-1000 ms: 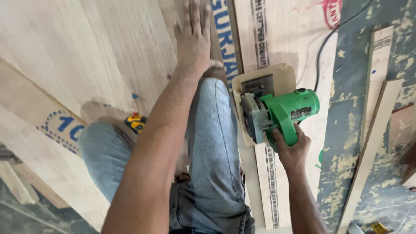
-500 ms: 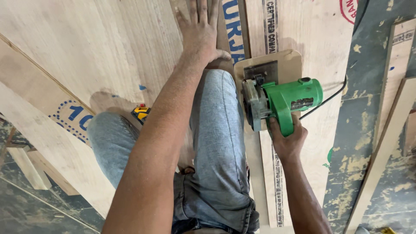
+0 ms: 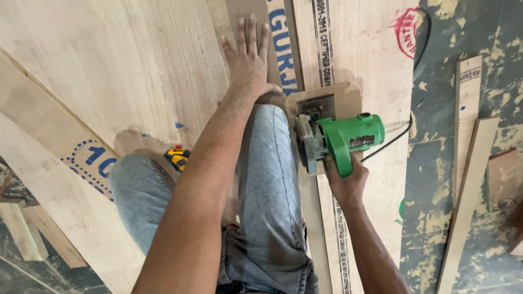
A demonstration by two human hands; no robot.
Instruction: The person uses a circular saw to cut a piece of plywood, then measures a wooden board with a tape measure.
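Observation:
My left hand (image 3: 248,59) lies flat, fingers spread, on a large plywood sheet (image 3: 109,65), just beyond my right knee. My right hand (image 3: 344,181) grips the handle of a green circular saw (image 3: 338,139). The saw rests on its wooden base plate (image 3: 348,95) on the plywood, its blade at the seam between a narrow strip and a wider board (image 3: 376,60). A black cord (image 3: 400,130) runs off to the right. I kneel on the sheet in blue jeans (image 3: 261,185).
A yellow and black tape measure (image 3: 177,158) lies on the plywood by my left knee. Thin wooden strips (image 3: 467,163) lie on the paint-stained floor at right. More offcuts (image 3: 32,234) sit at the lower left.
The view has shifted, so saw and hands sit lower and further right in the frame. My left hand stays pressed flat and my right hand keeps its grip on the saw.

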